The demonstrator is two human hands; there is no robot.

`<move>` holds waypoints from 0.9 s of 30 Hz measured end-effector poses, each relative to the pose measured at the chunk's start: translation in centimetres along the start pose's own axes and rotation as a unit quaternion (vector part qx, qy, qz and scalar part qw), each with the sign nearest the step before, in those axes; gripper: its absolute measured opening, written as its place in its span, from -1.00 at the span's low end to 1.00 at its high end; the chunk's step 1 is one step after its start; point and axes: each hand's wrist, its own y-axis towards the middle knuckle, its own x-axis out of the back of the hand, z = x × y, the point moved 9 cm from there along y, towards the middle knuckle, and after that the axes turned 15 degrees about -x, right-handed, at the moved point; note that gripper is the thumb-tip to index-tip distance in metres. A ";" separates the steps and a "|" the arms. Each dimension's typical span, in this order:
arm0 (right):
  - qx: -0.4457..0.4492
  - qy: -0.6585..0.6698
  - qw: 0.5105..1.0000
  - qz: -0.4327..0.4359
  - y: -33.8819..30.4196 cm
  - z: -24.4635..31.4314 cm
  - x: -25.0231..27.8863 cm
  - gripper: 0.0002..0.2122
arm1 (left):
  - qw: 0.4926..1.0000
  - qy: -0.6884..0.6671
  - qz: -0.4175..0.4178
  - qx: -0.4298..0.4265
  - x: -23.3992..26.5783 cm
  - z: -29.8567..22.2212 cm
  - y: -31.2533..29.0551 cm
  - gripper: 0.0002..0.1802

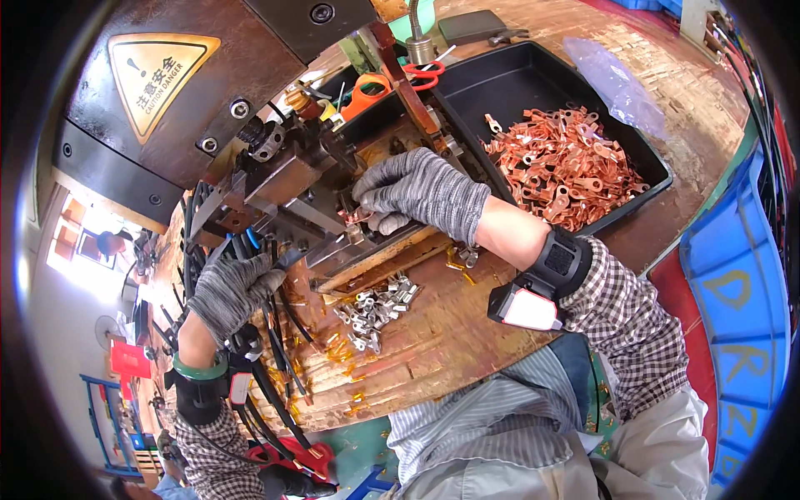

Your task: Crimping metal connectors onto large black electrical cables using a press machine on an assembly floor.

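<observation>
My right hand (425,193), in a grey knit glove, is at the die area of a dark metal press (292,179). Its fingers are pinched together at a small copper cable lug (357,216), partly hidden by the fingertips. My left hand (231,292), gloved alike, is at the left of the die with its fingers curled closed. Beside and under it runs a bundle of black cables (271,367); what its fingers grip is hidden. Silver cable lugs (379,308) lie in a small heap on the wooden table (433,333) between my hands.
A black tray (517,62) at the right holds a heap of copper lugs (571,167). Orange-handled scissors (365,96) and a red-handled pair (425,75) lie behind the press. A clear plastic bag (612,83) overlaps the tray's edge. A blue crate (737,308) stands far right.
</observation>
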 end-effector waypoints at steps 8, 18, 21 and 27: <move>0.097 -0.134 0.983 -0.084 -1.8 3.2 2.3 -0.90 | 0.999 0.025 -0.014 -0.019 0.4 -0.8 0.2 -0.79; 0.158 -0.076 0.961 -0.213 -4.5 5.7 9.5 -0.85 | 0.999 0.008 -0.026 -0.025 0.7 -1.2 0.5 -0.78; 0.149 -0.031 0.968 -0.201 -4.2 5.5 10.3 -0.86 | 1.000 0.007 -0.024 -0.018 0.4 -1.3 0.6 -0.77; 0.167 -0.008 0.969 -0.182 -4.5 5.6 10.1 -0.89 | 0.996 -0.073 0.020 0.054 -0.4 -1.1 -0.5 -0.74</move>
